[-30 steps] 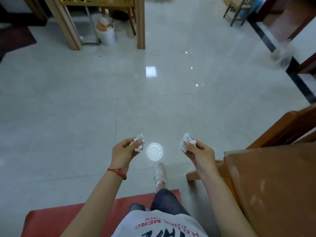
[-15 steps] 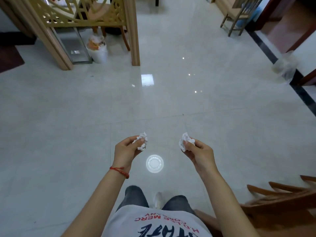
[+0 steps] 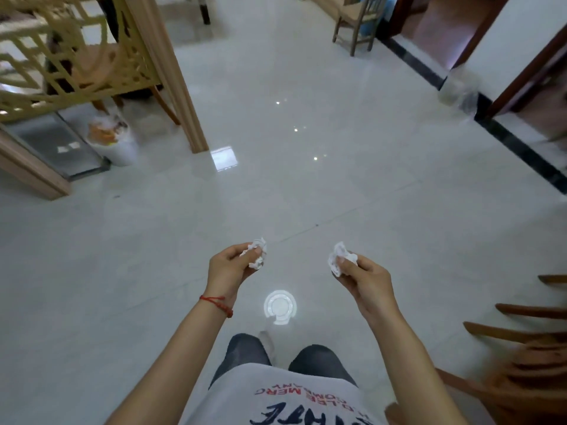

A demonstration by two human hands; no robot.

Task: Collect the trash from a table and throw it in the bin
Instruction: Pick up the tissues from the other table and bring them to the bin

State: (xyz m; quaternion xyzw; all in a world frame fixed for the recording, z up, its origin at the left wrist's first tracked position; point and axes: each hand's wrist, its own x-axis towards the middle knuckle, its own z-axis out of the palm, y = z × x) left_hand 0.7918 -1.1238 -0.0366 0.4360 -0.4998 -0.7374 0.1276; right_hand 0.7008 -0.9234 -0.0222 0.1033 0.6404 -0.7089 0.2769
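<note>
1. We are carrying the trash across the glossy pale tiled floor (image 3: 337, 185), one piece per hand: our left hand (image 3: 228, 268) pinches a crumpled white paper wad (image 3: 257, 254) and our right hand (image 3: 363, 279) pinches a second crumpled white tissue wad (image 3: 339, 262)
2. Both sets of fingers are curled round their wads, thumb against forefinger, with most of each paper poking out past the fingertips toward the middle
3. The white round waste bin (image 3: 112, 142), already heaped with orange and white rubbish, stands well ahead to our left, on the floor beside the pale wooden lattice screen (image 3: 76, 65) and its post
4. To do this leg well, we judge it best to keep the pinches firm while walking, steer left of the post, and let go only once each hand is right above the rim, since the heap could let light paper roll off
5. The brown wooden chair (image 3: 521, 348) at our right is near our elbow
</note>
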